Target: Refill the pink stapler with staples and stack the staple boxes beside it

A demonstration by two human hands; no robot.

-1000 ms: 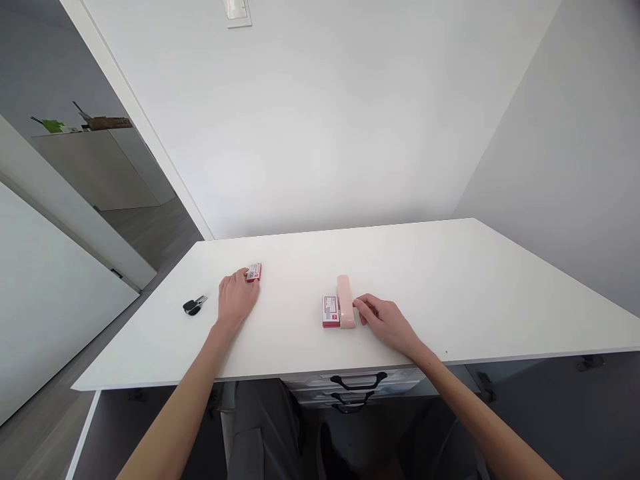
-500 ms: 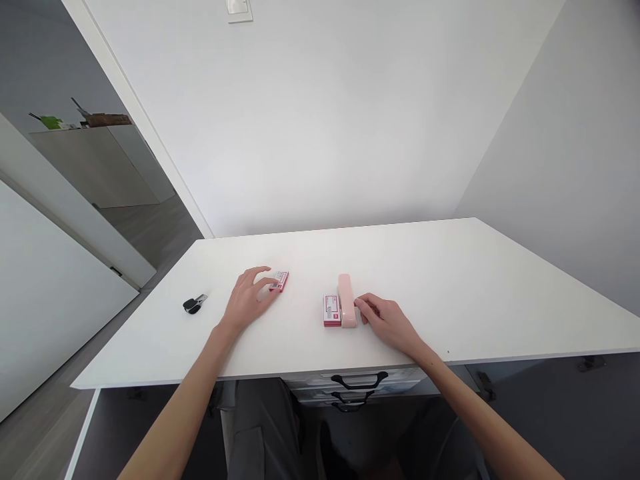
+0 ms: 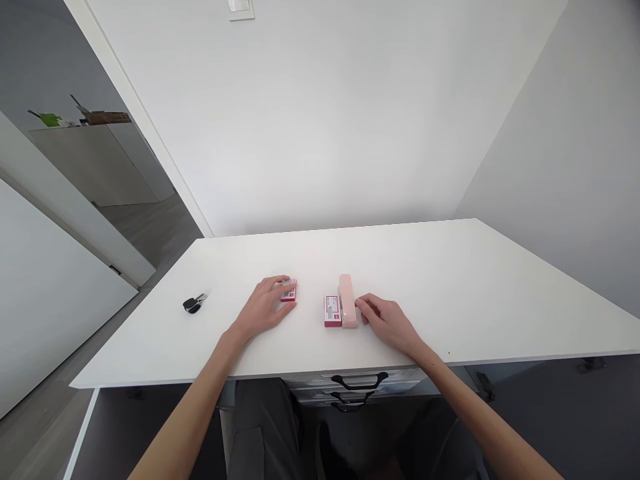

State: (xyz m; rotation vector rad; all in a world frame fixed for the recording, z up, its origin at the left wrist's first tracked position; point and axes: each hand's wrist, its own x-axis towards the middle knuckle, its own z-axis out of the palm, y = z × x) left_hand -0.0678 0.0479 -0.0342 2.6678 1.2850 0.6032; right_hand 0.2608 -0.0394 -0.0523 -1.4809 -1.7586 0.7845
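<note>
My left hand [image 3: 265,307] has its fingers over a small red-and-white staple box [image 3: 289,295], which lies on the white tabletop [image 3: 430,267]. Its thumb rests near the box's front edge, and part of the box's top is hidden. A pink stapler [image 3: 347,301] lies lengthwise to the right, with a second red-and-white staple box [image 3: 333,311] against its left side. Beside the stapler's right side is my right hand [image 3: 383,320], fingers curled together and the index fingertip at the stapler's edge. Nothing shows in those fingers.
A black key [image 3: 194,304] with a metal blade lies at the left of the tabletop. Drawers with black handles [image 3: 360,381] sit under the front edge. A white wall [image 3: 320,120] stands behind, and a doorway opens at left.
My left hand has moved right and slightly nearer with its staple box, which now sits straighter and closer to the stapler. My right hand, the stapler and the second box have stayed put.
</note>
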